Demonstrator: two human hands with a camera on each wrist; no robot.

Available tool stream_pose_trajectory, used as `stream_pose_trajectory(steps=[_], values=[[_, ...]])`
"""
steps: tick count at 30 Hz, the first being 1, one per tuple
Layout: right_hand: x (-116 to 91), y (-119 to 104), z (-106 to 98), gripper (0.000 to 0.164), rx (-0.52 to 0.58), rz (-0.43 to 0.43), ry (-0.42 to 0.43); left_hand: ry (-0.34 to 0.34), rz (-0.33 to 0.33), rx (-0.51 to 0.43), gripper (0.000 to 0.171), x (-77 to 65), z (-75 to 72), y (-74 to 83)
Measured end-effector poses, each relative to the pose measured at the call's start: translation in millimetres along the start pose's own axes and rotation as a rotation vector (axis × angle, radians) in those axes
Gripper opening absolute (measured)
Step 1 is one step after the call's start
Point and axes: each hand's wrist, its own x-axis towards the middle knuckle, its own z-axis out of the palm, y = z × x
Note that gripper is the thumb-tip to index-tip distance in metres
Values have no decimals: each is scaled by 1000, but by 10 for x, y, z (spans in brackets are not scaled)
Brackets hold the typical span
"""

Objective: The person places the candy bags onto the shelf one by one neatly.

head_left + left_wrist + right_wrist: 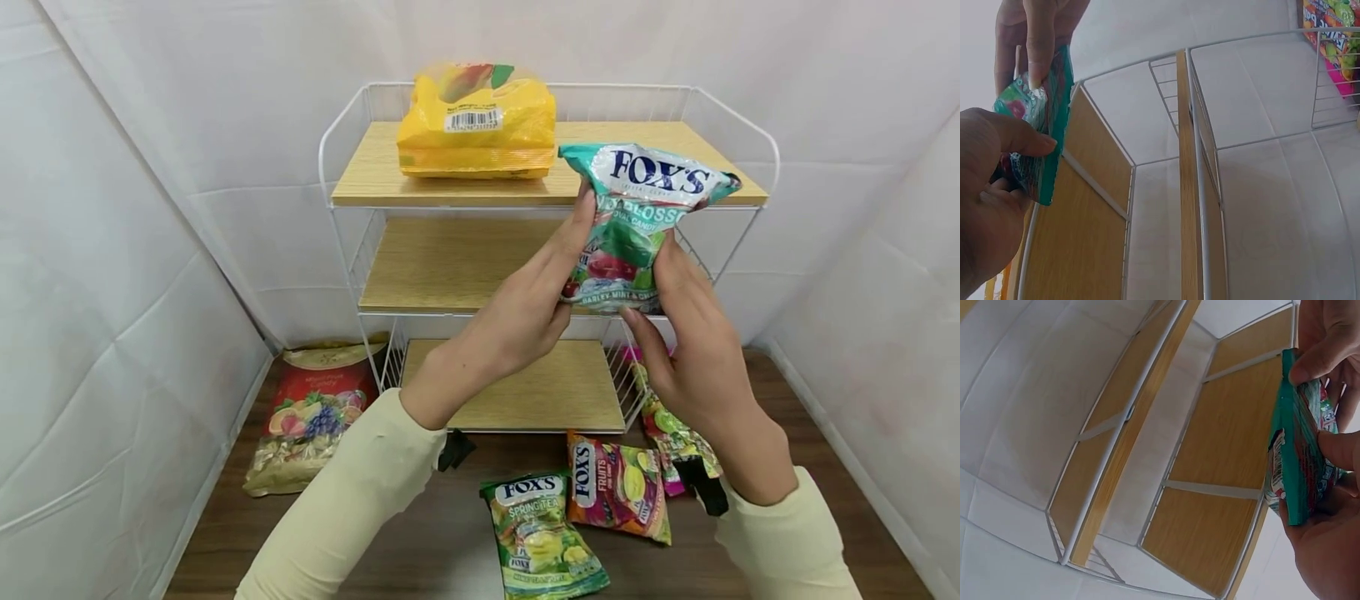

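Lower down, left of the grip, a red bag (315,417) lies partly behind the rack (442,262). Up and left of the grip sits a yellow pack (476,125). The left hand (517,308) grips the left side of a teal pack (626,233), some fingertips lost behind it. That pack lies between both hands, its middle lettering partly covered. Below, a pink pack (665,423) is partly hidden by the right hand (701,350), which grips the teal pack's lower right.
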Motion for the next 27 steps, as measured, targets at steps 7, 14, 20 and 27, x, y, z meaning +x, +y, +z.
stream_pose_trajectory(steps=[7,14,20,27], values=[[18,76,-35,64,-60,12,-62,4,-34,34,84,48,-11,9],[51,76,-137,81,-118,116,-168,53,-29,56,78,78,-13,17],[152,49,-197,77,-85,110,-165,76,-14,106,74,97,-20,23],[181,96,-241,73,-93,141,-119,138,94,226,59,143,-36,17]])
